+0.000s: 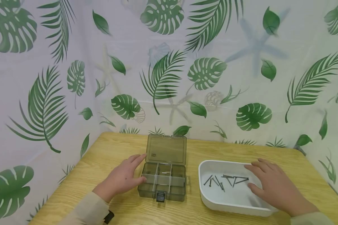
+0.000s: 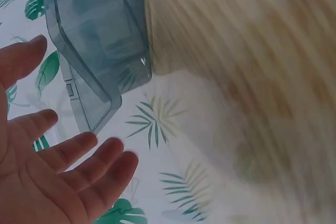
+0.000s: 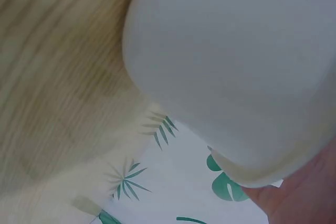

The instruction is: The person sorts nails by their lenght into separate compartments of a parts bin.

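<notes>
A smoky, opened box (image 1: 176,194) is seen at three o'clock from the unclenched left hand (image 1: 123,178), dark screws (image 1: 241,179) at nine from the relaxed right hand (image 1: 273,186).

Found smoky translucent box (image 1: 176,195) upright on wood-grain tabletop (image 1: 124,145); saw lid (image 1: 166,150) raised open along far edge, dark clasp (image 1: 161,196) at near side, interior split into six compartments by pale dividers (image 1: 164,179). Noted white, round-cornered tray (image 1: 228,200) just to right. Observed several dark, slender screws (image 1: 228,177) scattered inside tray, mostly toward left and middle.
</notes>
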A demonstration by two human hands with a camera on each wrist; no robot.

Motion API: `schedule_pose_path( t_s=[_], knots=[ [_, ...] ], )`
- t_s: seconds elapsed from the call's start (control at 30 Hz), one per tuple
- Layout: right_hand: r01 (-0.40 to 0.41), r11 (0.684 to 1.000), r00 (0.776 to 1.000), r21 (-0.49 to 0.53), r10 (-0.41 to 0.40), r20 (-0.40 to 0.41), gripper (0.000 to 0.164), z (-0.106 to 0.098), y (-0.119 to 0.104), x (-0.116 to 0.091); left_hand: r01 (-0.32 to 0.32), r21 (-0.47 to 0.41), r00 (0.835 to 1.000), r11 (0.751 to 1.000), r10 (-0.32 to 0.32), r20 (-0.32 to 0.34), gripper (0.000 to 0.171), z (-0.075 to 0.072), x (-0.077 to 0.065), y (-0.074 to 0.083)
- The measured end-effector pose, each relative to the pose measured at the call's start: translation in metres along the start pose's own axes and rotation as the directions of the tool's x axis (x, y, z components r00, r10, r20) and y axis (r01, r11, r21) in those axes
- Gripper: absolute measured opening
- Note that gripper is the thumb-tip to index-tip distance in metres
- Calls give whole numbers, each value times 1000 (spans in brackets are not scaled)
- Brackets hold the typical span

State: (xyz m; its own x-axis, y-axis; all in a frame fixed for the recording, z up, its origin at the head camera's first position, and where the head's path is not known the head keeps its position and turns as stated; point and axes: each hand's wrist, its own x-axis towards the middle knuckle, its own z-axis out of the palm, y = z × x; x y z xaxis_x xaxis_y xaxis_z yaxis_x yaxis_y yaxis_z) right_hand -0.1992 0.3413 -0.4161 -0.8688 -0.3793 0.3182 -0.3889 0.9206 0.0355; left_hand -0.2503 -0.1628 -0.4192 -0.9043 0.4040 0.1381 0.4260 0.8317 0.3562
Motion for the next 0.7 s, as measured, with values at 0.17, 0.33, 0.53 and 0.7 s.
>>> schedule_pose_path(
  t_s=[0.17,0.33,0.53,0.7],
  knots=[
    [45,999,999,6,-45,8,41,2,-1,5,117,-255,990,960,-94,100,86,6,5,0],
    [85,996,995,-8,-84,46,31,10,0,12,230,-469,970,853,-164,179,84,13,12,-4],
    [102,991,991,-91,-93,95,20,26,3,16,285,-637,958,716,-188,216,78,21,15,-13],
    [124,980,989,-155,-110,95,13,32,1,20,303,-698,952,648,-181,245,76,23,15,-21]
  ],
)
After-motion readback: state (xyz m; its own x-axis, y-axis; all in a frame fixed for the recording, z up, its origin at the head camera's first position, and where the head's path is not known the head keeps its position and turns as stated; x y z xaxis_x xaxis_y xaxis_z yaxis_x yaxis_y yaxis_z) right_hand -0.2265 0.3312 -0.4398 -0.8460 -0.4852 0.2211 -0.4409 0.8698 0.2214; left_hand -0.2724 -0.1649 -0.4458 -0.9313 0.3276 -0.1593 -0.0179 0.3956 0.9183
